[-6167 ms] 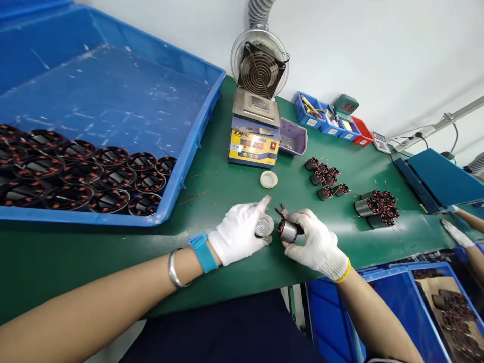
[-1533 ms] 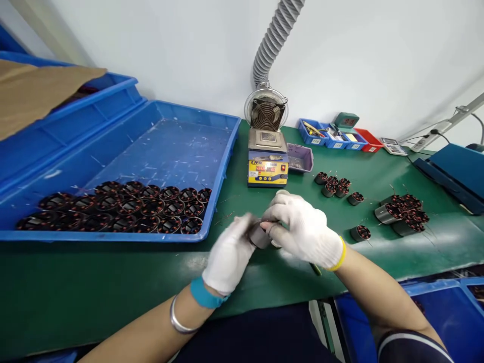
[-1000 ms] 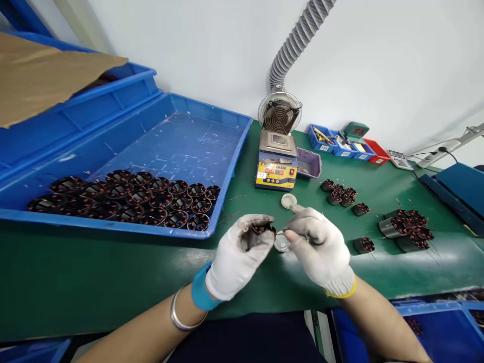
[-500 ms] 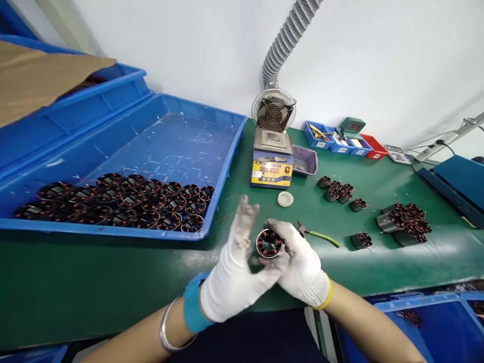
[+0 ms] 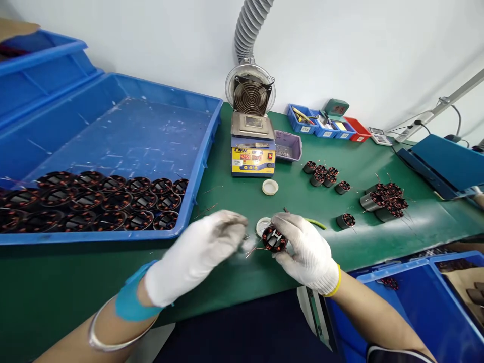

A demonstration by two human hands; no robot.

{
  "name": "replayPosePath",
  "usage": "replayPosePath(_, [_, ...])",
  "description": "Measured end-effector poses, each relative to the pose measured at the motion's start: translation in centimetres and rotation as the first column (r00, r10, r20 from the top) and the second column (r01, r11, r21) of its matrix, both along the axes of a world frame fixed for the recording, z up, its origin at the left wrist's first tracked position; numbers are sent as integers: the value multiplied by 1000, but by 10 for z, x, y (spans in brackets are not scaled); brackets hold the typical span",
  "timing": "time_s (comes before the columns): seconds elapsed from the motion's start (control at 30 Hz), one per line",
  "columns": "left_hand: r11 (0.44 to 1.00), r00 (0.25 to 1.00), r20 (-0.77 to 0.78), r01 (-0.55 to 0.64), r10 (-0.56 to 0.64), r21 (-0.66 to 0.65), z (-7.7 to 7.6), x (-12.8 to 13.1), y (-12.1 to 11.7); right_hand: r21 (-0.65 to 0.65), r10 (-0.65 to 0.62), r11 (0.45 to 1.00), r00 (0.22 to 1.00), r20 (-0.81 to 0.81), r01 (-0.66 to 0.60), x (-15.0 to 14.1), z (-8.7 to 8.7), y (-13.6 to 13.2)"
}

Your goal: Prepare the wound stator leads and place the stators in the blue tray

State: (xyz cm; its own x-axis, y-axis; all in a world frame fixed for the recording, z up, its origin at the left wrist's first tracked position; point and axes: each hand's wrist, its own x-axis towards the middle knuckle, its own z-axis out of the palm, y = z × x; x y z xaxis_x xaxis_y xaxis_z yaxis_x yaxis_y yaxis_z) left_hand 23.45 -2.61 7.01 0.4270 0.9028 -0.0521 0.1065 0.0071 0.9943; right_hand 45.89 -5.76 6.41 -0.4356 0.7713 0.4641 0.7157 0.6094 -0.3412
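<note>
My right hand [image 5: 304, 247], in a white glove, grips a round wire-wound motor stator [image 5: 274, 239]. Copper coils show around its ring, and thin wires stick out to its lower left. To the left, apart from the stator, is my gloved left hand [image 5: 214, 239]. Its fingers are curled together and slightly blurred; anything between them is hidden. A white round cap [image 5: 262, 226] lies just behind the stator, partly covered by it. The green handle of the pliers [image 5: 316, 224] shows beyond my right hand.
A blue tray [image 5: 198, 181] at left holds rows of stators. Ahead stands a yellow-and-blue solder pot [image 5: 253, 156] beside a purple bin [image 5: 288, 146] and behind a white dish [image 5: 269, 187]. More stators [image 5: 387, 199] stand in groups on the green table [image 5: 234, 297] at right.
My left hand has moved left, away from the stator, and its spread fingers have curled in. The stator has tilted in my right hand, its wires now showing. The camera view has shifted.
</note>
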Motion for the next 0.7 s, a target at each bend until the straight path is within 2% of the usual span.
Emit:
replayPosePath(0.07, [977,984,-51,161,-170,-138,0,9,1,33,11,999,1000,23,-11,1,1,-1])
replayPosePath(0.1, [970,979,-74,175,-190,-171,1,12,0,40,14,999,999,29,-15,1,1,-2])
replayPosePath(0.17, [976,989,-52,125,-137,-180,3,13,-1,40,21,999,999,30,-22,4,2,-3])
replayPosePath(0.27, [977,972,231,94,-48,-191,4,1,1,35,-8,999,999,45,6,13,4,-4])
replayPosePath(0.33, [985,943,328,10,49,-174,-3,-3,7,22,-43,999,995,85,42,21,4,-3])
replayPosePath(0.37, [991,953,290,-56,90,-124,-9,-1,12,7,-62,998,992,112,62,25,3,-2])
replayPosePath(0.43, [990,992,34,-126,124,63,-25,9,20,-75,-123,987,975,187,139,31,1,1])
replayPosePath(0.5, [971,949,-305,-9,84,238,-43,25,26,-205,-202,941,931,303,271,33,-1,3])
replayPosePath(0.57, [928,850,-524,141,65,344,-60,42,30,-302,-245,867,868,432,395,32,-1,5])
replayPosePath(0.63, [866,812,-577,223,89,447,-75,55,30,-330,-237,832,824,515,445,28,-1,7])
replayPosePath(0.7, [803,806,-577,255,130,538,-86,61,29,-332,-212,829,803,558,450,25,0,8])
